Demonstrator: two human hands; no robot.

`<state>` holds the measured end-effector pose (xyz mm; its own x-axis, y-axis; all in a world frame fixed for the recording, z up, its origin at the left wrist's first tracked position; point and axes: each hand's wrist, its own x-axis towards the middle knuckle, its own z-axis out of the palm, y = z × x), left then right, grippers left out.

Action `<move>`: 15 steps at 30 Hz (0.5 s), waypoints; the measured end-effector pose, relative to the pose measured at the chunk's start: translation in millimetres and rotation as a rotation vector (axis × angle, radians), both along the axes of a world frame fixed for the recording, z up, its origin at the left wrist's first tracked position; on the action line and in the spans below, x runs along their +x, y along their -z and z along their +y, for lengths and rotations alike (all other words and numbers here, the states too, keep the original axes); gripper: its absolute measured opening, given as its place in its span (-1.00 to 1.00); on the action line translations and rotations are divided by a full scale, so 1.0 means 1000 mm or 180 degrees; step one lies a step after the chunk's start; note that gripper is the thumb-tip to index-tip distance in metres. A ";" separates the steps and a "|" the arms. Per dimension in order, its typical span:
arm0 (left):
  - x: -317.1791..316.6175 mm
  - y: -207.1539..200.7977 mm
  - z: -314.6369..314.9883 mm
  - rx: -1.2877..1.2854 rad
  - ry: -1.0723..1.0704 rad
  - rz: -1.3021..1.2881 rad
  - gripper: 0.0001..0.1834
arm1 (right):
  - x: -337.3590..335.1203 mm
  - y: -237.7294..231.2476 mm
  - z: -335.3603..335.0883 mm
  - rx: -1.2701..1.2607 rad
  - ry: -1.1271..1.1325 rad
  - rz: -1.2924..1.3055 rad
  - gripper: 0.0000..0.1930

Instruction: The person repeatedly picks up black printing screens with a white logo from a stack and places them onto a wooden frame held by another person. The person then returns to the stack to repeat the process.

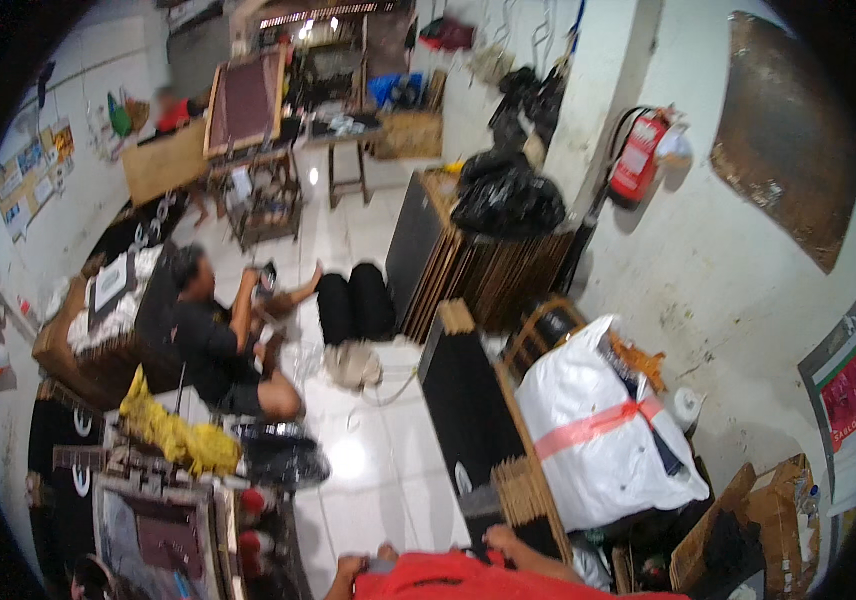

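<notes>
At the lower edge, my left hand (350,566) shows beside the red cloth of my shirt (448,577); its fingers are too small and partly hidden to make out. On the other side of the shirt is my right hand (501,540), close to a long black-covered board (465,410) with a pale wooden edge. Brown strips (520,490) lie across that board, just beyond this hand. Whether either hand holds anything is not visible.
A seated person (218,340) on the left holds a small dark object. Two black rolls (356,303) stand on the tiled floor (388,460). A white sack (603,430), stacked boards (488,275) and a cardboard box (783,530) line the right; a framed screen (163,535) lies lower left.
</notes>
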<state>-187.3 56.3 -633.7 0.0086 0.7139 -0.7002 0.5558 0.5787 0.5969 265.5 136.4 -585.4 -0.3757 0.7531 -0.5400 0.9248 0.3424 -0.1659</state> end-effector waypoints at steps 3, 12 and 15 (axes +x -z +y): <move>-0.004 -0.031 0.019 -0.0261 -0.0851 -0.0355 -0.71 | -0.016 -0.014 0.000 -0.0814 0.1991 0.0910 -0.69; -0.014 -0.099 0.196 -0.0434 -0.1538 -0.0997 -0.89 | -0.037 0.016 -0.002 0.0146 0.1286 0.0632 -0.78; -0.001 -0.098 0.293 -0.0066 -0.1337 -0.1202 -0.88 | -0.039 0.021 0.011 -0.1433 0.5666 0.2472 -0.74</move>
<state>-188.2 349.3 -536.1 -0.0206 0.6963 -0.7175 0.0253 0.7177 0.6958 226.3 147.0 -606.1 0.3015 0.3584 -0.8835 -0.1827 -0.8878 -0.4225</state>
